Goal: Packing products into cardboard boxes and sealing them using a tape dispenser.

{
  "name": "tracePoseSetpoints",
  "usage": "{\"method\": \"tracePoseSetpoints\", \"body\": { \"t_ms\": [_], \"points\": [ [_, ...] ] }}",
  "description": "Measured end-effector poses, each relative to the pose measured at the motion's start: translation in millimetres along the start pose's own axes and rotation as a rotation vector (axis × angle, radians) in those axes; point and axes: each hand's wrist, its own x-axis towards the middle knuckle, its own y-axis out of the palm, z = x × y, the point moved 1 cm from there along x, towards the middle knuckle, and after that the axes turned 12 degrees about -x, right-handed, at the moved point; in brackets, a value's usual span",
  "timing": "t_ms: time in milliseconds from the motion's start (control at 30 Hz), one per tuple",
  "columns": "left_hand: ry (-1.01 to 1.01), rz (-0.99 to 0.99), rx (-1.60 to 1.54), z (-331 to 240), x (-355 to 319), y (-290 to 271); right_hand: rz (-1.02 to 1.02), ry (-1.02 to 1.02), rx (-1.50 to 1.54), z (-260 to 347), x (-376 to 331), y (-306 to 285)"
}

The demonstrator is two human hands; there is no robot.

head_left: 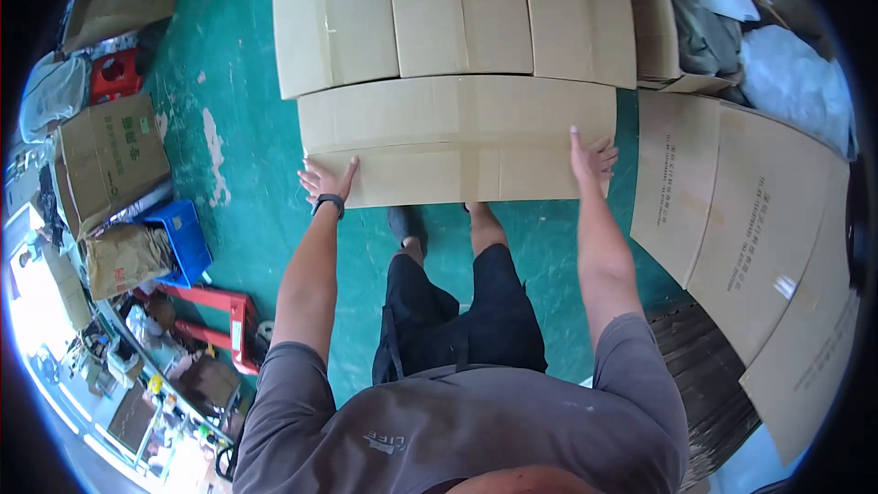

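Note:
A long, closed cardboard box [430, 119] with a taped seam lies crosswise in front of me. My left hand [327, 181], with a dark band at the wrist, grips its near left end; the thumb rests on top and the fingers spread along the side. At the opposite end my right hand [593, 163] holds the box the same way, thumb up on its top face. Directly beyond it, several closed cardboard boxes [466, 14] stand in a row. The undersides of the box and of my fingers are hidden.
Printed cardboard cartons [704, 183] line the right side, with a white plastic bag [796, 82] behind them. On the left are a blue bin [187, 242], a red pallet jack [240, 325] and a carton [114, 160]. The floor [247, 128] is green.

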Motion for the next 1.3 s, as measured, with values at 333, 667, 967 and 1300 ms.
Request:
{"method": "tracePoseSetpoints", "body": {
  "t_ms": [333,667,967,1300],
  "points": [
    [-0.176,0.043,0.309,-23,-15,9,-0.103,-0.013,-0.191,-30,-3,35],
    [0.003,-0.363,0.183,-194,165,-60,-0.532,-0.318,-0.115,107,153,-84],
    [0.081,-0.363,0.138,-405,452,-58,-0.452,-0.064,0.012,238,427,-136],
    [0.374,-0.181,-0.108,-390,521,-64,-0.208,-0.062,-0.032,285,414,-142]
  ]
}}
